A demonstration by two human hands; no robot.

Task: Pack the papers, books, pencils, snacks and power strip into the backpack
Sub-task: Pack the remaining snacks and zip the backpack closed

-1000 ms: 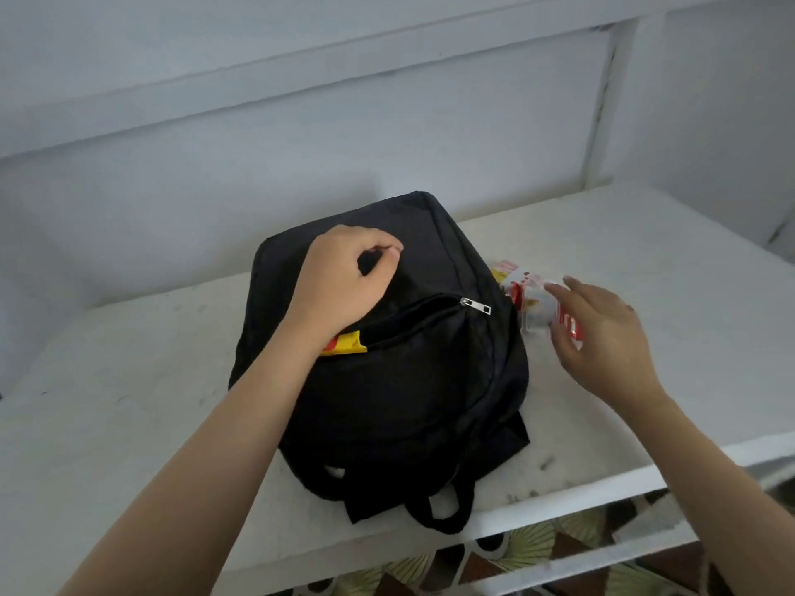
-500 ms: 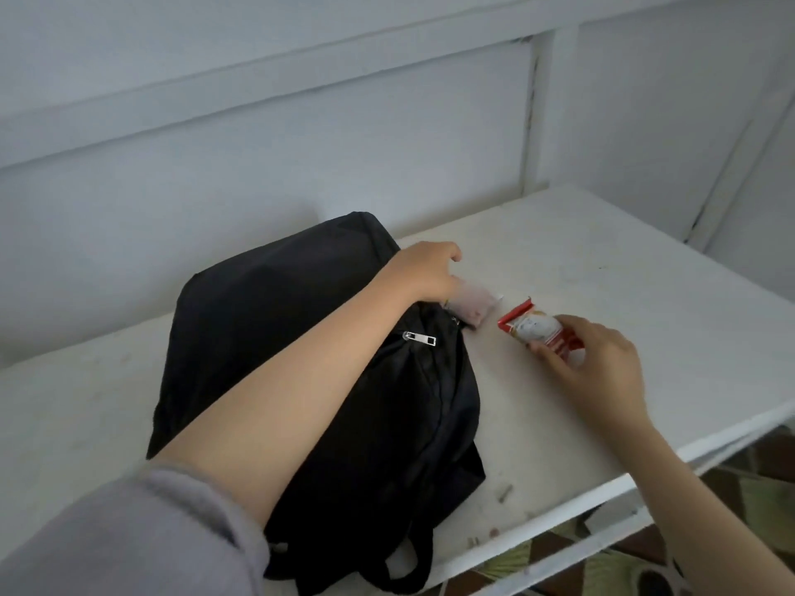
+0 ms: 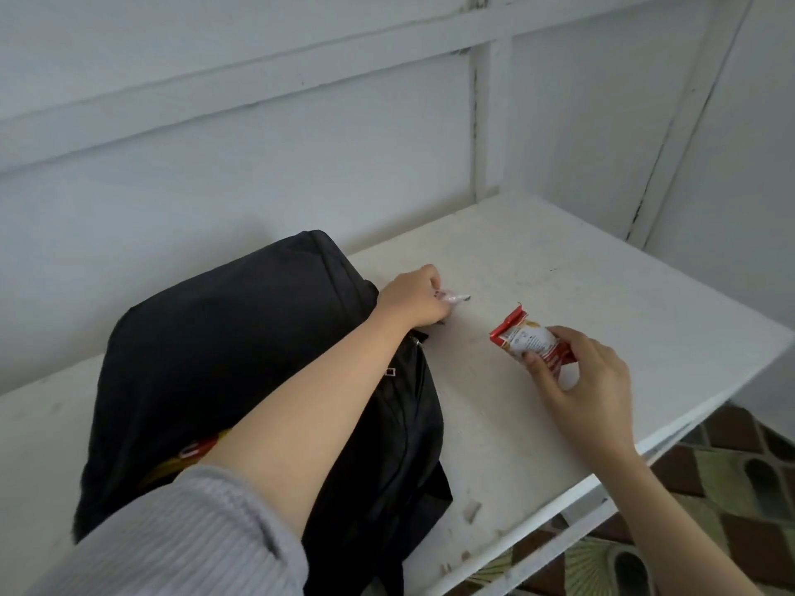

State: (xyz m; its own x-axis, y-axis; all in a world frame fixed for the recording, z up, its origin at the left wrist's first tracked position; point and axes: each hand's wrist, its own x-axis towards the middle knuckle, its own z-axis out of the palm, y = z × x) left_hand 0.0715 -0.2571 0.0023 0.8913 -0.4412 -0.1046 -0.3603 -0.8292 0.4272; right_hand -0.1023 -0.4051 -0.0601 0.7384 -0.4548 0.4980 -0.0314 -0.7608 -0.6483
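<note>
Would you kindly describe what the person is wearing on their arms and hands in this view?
A light grey ribbed knit sleeve covers the left upper arm, ending near the elbow. The right arm shows no sleeve in view. The left hand and right hand are bare: no gloves, rings or watch visible.

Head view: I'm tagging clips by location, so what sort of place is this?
Probably a room in a home, though I can't be certain: a scuffed white table against a white panelled wall, with a patterned green-and-brown floor below.

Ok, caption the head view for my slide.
Beside the backpack, the left hand grips a pale wrapper while the right hand pinches a red snack packet.
</note>
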